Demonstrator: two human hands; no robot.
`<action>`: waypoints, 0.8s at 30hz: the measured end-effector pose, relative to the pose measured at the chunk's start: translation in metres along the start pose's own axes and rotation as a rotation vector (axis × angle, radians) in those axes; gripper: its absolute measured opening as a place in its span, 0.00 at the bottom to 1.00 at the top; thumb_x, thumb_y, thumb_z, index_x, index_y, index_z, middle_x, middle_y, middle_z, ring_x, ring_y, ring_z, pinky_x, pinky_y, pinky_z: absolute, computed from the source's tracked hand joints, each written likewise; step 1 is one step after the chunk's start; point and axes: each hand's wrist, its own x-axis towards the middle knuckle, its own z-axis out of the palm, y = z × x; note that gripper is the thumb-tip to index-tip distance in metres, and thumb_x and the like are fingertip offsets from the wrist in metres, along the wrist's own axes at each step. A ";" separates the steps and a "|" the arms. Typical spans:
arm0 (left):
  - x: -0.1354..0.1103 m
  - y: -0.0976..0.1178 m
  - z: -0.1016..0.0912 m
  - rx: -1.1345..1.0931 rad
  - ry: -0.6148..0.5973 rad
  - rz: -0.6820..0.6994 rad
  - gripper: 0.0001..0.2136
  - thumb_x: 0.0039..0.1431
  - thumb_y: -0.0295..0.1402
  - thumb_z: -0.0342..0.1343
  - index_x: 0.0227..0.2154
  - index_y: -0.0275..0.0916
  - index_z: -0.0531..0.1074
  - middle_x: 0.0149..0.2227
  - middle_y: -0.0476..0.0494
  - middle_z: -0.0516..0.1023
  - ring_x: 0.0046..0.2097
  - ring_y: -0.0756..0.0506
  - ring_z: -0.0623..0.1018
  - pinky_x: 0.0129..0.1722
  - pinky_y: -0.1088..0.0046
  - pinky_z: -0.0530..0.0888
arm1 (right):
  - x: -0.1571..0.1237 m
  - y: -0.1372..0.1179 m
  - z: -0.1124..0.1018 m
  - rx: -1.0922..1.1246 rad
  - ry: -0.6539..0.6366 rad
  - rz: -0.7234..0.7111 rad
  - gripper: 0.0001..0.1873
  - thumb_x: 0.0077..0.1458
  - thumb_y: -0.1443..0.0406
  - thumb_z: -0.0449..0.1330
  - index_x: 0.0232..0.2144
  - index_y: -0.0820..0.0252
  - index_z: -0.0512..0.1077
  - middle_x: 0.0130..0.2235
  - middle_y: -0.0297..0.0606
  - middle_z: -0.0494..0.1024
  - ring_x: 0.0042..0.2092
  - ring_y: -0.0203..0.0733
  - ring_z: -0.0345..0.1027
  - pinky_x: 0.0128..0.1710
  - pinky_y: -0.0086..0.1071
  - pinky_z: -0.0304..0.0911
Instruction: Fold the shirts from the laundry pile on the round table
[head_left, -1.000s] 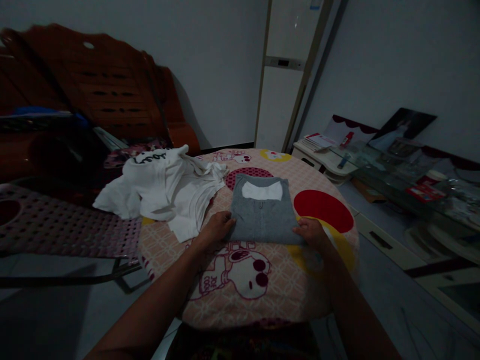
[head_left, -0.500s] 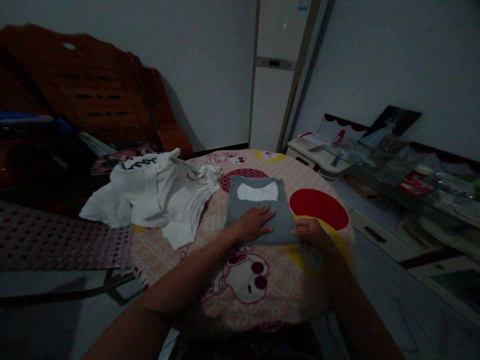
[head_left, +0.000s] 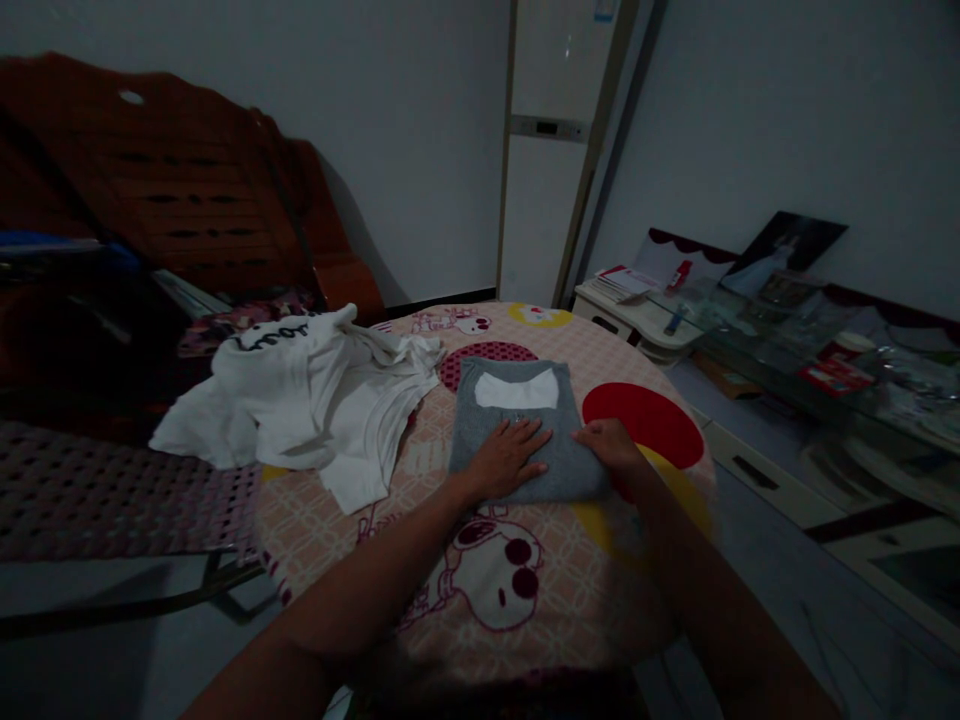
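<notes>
A folded grey garment (head_left: 480,418) with a white neck panel lies on a round table (head_left: 480,620) covered by a pink cartoon-print cloth. My left hand (head_left: 510,457) lies flat on the garment's middle, fingers stretched out. At the garment's right edge rests my right hand (head_left: 609,445), fingers curled over the fabric; whether it grips the cloth is unclear in the dim light.
A heap of white clothes (head_left: 300,405) lies on the table's left side, spilling toward a perforated chair seat (head_left: 112,490). Dark wooden furniture (head_left: 172,190) stands behind. A low cabinet (head_left: 645,320) and a glass shelf with clutter (head_left: 825,370) run along the right wall.
My left hand moved from the garment's lower left corner onto its middle and now lies flat. My right hand slid up along the right edge.
</notes>
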 end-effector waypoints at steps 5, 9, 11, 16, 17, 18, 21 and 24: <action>0.000 -0.001 0.002 0.002 0.012 0.005 0.30 0.71 0.50 0.42 0.70 0.42 0.55 0.71 0.34 0.55 0.71 0.36 0.57 0.68 0.50 0.53 | 0.017 0.001 0.007 -0.203 0.159 -0.036 0.07 0.46 0.64 0.61 0.20 0.61 0.72 0.24 0.36 0.76 0.28 0.38 0.68 0.28 0.28 0.58; -0.001 0.000 0.000 -0.003 0.006 0.011 0.30 0.71 0.50 0.41 0.70 0.42 0.55 0.72 0.35 0.55 0.71 0.35 0.57 0.68 0.50 0.53 | 0.013 0.008 0.008 -0.518 0.290 -0.007 0.08 0.53 0.65 0.60 0.26 0.62 0.76 0.31 0.44 0.80 0.36 0.44 0.74 0.35 0.31 0.62; -0.001 0.001 -0.001 -0.006 -0.001 0.012 0.30 0.71 0.50 0.41 0.70 0.42 0.54 0.72 0.35 0.54 0.71 0.35 0.57 0.68 0.49 0.53 | 0.010 0.006 0.008 -0.649 0.291 -0.025 0.09 0.57 0.63 0.59 0.30 0.62 0.77 0.35 0.47 0.81 0.39 0.48 0.75 0.37 0.33 0.63; -0.001 0.000 0.000 -0.014 0.000 0.006 0.30 0.71 0.50 0.41 0.70 0.42 0.54 0.72 0.34 0.55 0.71 0.35 0.56 0.68 0.50 0.52 | 0.018 -0.011 0.018 -0.753 0.299 -0.329 0.15 0.63 0.66 0.55 0.49 0.62 0.74 0.48 0.52 0.78 0.50 0.51 0.71 0.49 0.39 0.64; -0.001 0.000 0.000 -0.015 0.001 0.005 0.30 0.71 0.50 0.41 0.70 0.42 0.54 0.72 0.33 0.55 0.71 0.36 0.56 0.68 0.49 0.52 | 0.022 -0.013 0.022 -0.741 0.272 -0.407 0.16 0.63 0.67 0.54 0.51 0.62 0.73 0.51 0.52 0.76 0.53 0.51 0.69 0.52 0.39 0.63; 0.000 0.000 0.001 -0.015 0.002 0.007 0.30 0.71 0.50 0.41 0.70 0.41 0.54 0.72 0.33 0.54 0.71 0.35 0.56 0.68 0.49 0.52 | 0.028 -0.015 0.026 -0.725 0.243 -0.471 0.16 0.62 0.67 0.54 0.51 0.62 0.73 0.54 0.53 0.74 0.55 0.51 0.68 0.54 0.40 0.61; 0.000 -0.001 0.002 -0.022 0.007 0.018 0.30 0.71 0.50 0.41 0.70 0.41 0.54 0.71 0.32 0.54 0.72 0.36 0.56 0.68 0.48 0.52 | 0.044 -0.012 0.036 -0.667 0.166 -0.573 0.10 0.60 0.69 0.56 0.43 0.63 0.74 0.52 0.52 0.74 0.52 0.51 0.67 0.54 0.41 0.62; -0.001 0.000 0.001 -0.039 0.003 0.005 0.30 0.71 0.50 0.42 0.70 0.41 0.55 0.71 0.33 0.55 0.71 0.35 0.56 0.68 0.47 0.52 | 0.057 -0.006 0.040 -0.602 0.138 -0.640 0.04 0.57 0.70 0.57 0.33 0.60 0.72 0.41 0.45 0.74 0.45 0.48 0.67 0.48 0.39 0.63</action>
